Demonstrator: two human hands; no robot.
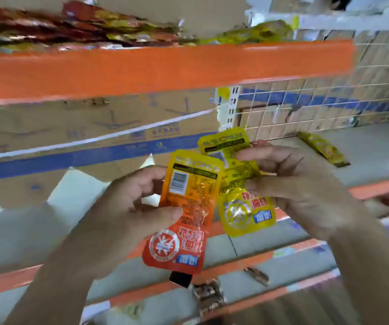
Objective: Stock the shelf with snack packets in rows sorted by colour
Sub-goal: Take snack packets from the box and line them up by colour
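My left hand (127, 207) grips an orange-red snack packet (184, 214) by its left edge, held upside down in front of the shelf. My right hand (289, 181) holds two yellow packets: one (240, 202) pinched between thumb and fingers, the other (224, 143) sticking up behind it. The two hands are close together at centre frame. On the upper shelf behind the orange rail (141, 69) lies a blurred row of red packets (48, 26) on the left and a yellow one (256, 32) to the right.
A single yellow packet (322, 148) lies on the grey shelf board at right, in front of a white wire grid (329, 102). Cardboard boxes (71, 127) stand behind the middle shelf. Lower shelves hold a few brown packets (208, 296).
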